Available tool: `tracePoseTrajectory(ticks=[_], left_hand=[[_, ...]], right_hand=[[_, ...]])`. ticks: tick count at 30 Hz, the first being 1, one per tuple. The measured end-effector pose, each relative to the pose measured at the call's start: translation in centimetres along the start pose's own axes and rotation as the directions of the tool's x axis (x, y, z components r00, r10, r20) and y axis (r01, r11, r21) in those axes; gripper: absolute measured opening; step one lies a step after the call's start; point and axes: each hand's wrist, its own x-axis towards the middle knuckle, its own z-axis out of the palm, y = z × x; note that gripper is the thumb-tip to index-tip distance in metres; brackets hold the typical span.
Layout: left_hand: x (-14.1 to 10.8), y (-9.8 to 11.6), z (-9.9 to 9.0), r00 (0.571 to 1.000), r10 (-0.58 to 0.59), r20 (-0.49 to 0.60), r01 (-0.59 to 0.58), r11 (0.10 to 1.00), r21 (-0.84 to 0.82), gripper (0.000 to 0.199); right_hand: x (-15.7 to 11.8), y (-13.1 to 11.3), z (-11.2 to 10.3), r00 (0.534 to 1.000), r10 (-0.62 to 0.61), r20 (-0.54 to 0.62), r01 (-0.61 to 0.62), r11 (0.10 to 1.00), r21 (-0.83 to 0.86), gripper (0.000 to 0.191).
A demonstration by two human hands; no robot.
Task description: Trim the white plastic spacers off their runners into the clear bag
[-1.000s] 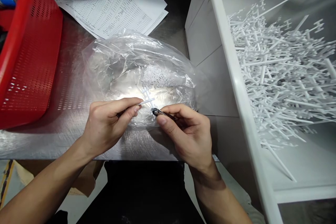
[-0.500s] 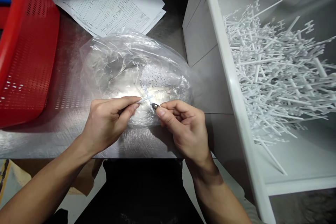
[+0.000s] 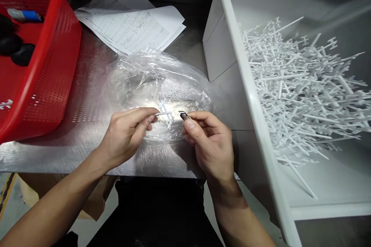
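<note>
My left hand (image 3: pixel 127 133) pinches the stem of a white plastic sprue (image 3: pixel 165 113), a thin rod with short cross branches, held over a clear plastic bag (image 3: pixel 136 61). Between thumb and forefinger, my right hand (image 3: pixel 207 139) grips a small metal clipper (image 3: pixel 184 115) with a dark tip; its handle is hidden in the palm. The tip points left toward the sprue, a short gap apart from it. Inside the bag lies a heap of tiny white parts (image 3: pixel 174 89), too small to make out singly.
On the left stands a red perforated basket (image 3: pixel 62 58) holding dark objects and a blue-and-white cylinder (image 3: pixel 26 15). Printed sheets (image 3: pixel 130 27) lie behind the bag on the metal table (image 3: pixel 89 65). At right, a white bin (image 3: pixel 255 96) contains a pile of white sprues (image 3: pixel 301 88).
The clipper has drawn back to the right, off the sprue it was touching. The sprue has turned slightly in my left hand. The view has shifted, showing more of the basket.
</note>
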Motion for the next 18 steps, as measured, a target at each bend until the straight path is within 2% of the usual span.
tracePoseTrajectory(ticks=[4, 9, 18], left_hand=[[0.05, -0.03, -0.36, 0.994, 0.086, 0.070, -0.089, 0.995, 0.035, 0.021], [0.18, 0.13, -0.53, 0.975, 0.196, 0.104, -0.199, 0.980, 0.017, 0.020], [0.11, 0.11, -0.52, 0.973, 0.207, 0.099, -0.210, 0.978, 0.014, 0.021]], right_hand=[[-0.11, -0.27, 0.28, 0.999, -0.033, -0.014, 0.033, 0.999, 0.000, 0.012], [-0.03, -0.42, 0.75, 0.999, -0.028, -0.040, 0.027, 0.999, -0.035, 0.012], [-0.07, -0.38, 0.62, 0.999, 0.009, -0.047, -0.011, 0.999, -0.042, 0.014]])
